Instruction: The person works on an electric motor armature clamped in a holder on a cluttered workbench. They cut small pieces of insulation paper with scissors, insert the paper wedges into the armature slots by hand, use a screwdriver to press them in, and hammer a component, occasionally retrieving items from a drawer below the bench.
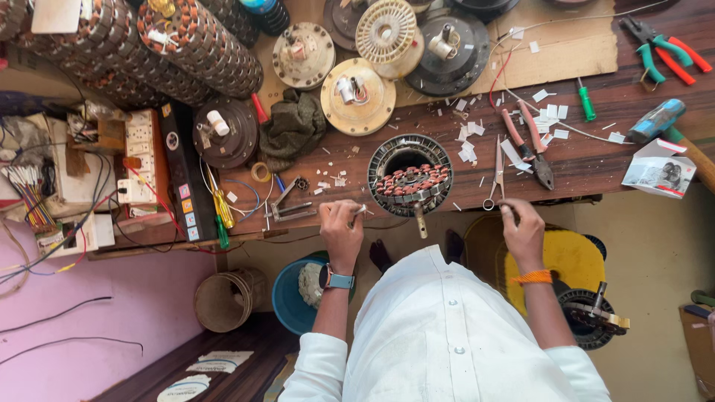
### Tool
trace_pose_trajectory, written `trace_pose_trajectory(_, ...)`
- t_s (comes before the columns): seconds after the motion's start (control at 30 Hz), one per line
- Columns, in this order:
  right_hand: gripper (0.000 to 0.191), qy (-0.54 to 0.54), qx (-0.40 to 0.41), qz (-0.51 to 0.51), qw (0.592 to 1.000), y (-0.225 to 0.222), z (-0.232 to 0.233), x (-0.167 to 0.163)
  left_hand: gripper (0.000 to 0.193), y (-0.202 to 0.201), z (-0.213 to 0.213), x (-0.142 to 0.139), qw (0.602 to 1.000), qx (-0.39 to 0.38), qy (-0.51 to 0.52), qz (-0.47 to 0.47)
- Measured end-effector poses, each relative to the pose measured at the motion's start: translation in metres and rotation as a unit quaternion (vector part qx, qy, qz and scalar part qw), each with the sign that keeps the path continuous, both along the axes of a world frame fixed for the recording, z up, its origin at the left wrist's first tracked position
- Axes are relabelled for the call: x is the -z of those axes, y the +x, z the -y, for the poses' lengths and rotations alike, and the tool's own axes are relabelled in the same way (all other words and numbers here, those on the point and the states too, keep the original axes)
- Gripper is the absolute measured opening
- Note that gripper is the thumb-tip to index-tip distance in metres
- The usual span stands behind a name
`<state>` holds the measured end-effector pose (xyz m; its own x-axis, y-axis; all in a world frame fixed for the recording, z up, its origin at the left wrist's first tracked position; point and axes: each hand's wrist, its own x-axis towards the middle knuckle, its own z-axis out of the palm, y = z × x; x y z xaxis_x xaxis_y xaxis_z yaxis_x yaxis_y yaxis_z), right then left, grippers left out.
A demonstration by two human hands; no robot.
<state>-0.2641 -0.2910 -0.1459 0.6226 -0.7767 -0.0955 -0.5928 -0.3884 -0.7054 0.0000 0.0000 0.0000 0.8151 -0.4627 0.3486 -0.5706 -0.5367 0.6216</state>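
Observation:
A round motor stator [410,176] with copper windings in a dark ring lies at the wooden bench's front edge, between my hands. My left hand [341,229], with a blue watch on its wrist, pinches a small white strip [359,211] just left of the stator. My right hand [523,232] wears an orange thread band. Its fingers are closed on what looks like a thin dark wire [503,203] at the bench edge, beside the handles of small scissors [494,179].
On the bench [596,160] lie red-handled pliers [530,141], a green screwdriver [586,100], white paper scraps, fan motor covers [358,95], stacked stators [186,45] and a switchboard [140,152]. Below it stand a blue bucket [294,298], a basket [223,299] and a yellow stool [566,260].

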Motion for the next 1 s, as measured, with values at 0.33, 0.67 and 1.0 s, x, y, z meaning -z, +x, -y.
trace_pose_trajectory(0.33,0.038,-0.214,0.034,-0.050,0.975,0.039,-0.040,-0.033,0.010,0.000,-0.009,-0.024,0.974,-0.032,-0.172,-0.146)
trace_pose_trajectory(0.67,0.058,-0.057,0.042,-0.257,0.964,0.044,-0.030,-0.061,0.015,-0.011,-0.008,-0.046,0.737,-0.004,-0.433,-0.519)
trace_pose_trajectory(1.0,0.046,0.500,0.183,0.226,0.816,0.003,-0.019,-0.080,0.013,-0.032,-0.007,-0.091,0.561,0.089,-0.495,-0.658)
